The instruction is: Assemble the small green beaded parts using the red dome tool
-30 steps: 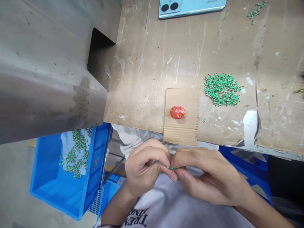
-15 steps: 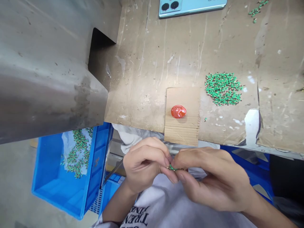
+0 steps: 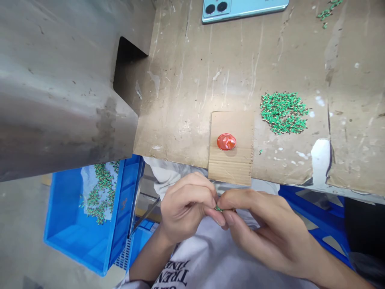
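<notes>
My left hand and my right hand meet fingertip to fingertip over my lap, just below the table edge. Both are closed in a pinch on one small green part held between them. A pile of the same small green parts lies on the cardboard-covered table, up and to the right of my hands. A small red blob sits on a cardboard patch at the table's front edge, right above my hands.
A blue bin at lower left holds more green parts. A grey metal chute fills the left side. A light-blue phone lies at the table's far edge. A few green parts lie at the top right.
My hands have stayed together on the green part, with only slight finger shifts. The view has drifted a little.
</notes>
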Motion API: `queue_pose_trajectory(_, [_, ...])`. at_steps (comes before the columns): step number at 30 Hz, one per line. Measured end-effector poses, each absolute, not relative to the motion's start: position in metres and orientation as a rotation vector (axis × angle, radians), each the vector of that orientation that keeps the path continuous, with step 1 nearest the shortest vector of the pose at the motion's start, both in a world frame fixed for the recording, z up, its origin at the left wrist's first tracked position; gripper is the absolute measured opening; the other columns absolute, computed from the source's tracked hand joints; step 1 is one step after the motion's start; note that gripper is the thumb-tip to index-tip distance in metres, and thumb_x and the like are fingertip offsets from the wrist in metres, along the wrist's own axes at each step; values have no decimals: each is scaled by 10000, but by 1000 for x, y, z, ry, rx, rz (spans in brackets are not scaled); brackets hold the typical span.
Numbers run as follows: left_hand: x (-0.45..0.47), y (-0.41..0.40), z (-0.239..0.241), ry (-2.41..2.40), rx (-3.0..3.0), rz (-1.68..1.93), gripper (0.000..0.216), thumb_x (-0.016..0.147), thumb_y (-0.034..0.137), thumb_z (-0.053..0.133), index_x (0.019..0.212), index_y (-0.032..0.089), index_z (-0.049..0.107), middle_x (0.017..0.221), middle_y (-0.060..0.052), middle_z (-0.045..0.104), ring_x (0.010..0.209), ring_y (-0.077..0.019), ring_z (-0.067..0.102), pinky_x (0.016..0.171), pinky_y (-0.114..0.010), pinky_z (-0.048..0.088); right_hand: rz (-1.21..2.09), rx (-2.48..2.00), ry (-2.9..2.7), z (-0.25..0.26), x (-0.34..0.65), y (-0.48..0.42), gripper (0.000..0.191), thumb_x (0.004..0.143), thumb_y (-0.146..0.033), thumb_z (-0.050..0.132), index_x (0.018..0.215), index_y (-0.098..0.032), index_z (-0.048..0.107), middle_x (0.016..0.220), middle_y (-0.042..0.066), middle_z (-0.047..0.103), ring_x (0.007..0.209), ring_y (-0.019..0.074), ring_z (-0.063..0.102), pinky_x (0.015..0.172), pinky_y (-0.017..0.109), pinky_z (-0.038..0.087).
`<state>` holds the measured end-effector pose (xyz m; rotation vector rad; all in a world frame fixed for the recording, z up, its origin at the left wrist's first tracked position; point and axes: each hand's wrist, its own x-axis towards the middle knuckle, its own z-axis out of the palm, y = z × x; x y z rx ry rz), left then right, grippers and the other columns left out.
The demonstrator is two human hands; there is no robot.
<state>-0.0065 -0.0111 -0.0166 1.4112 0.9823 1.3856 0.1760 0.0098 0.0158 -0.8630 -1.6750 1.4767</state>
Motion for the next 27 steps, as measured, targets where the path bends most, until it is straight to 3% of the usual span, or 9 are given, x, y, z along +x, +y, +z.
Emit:
queue_pose_trajectory(10, [5,-10,-16,967,1342,1508,272,918,291,874,833,186,638,750,18,645,618,-98,612,577,-219,515,1442,-926,-1612,16,179,2,253,949,-43,611,1087,-253,644,839,-1,794,629,131,735,589,207,595])
queue_pose_trajectory(17, [6,-13,-21,898,1207,1538,387,827,295,958,955,208,603,810,39,640,655,-91,594,618,-214,530,1562,-873,-1525,13,180,0,183,984,-76,649,1060,-242,640,788,-16,739,608,108,678,567,185,551])
queue_pose_trajectory(24, [12,-16,-22,804,1014,1521,417,872,232,930,931,241,517,737,64,603,592,-91,539,584,-196,504,1661,-816,-1495,6,181,-2,140,1048,-134,635,1102,-262,623,700,-46,658,589,124,628,573,213,525])
queue_pose_trajectory(27, [16,-15,-21,772,973,1547,437,885,260,921,911,241,486,704,76,584,572,-85,522,579,-190,484,1737,-741,-1439,2,181,-2,142,1067,-146,625,1147,-264,620,759,-37,686,635,121,651,610,208,542])
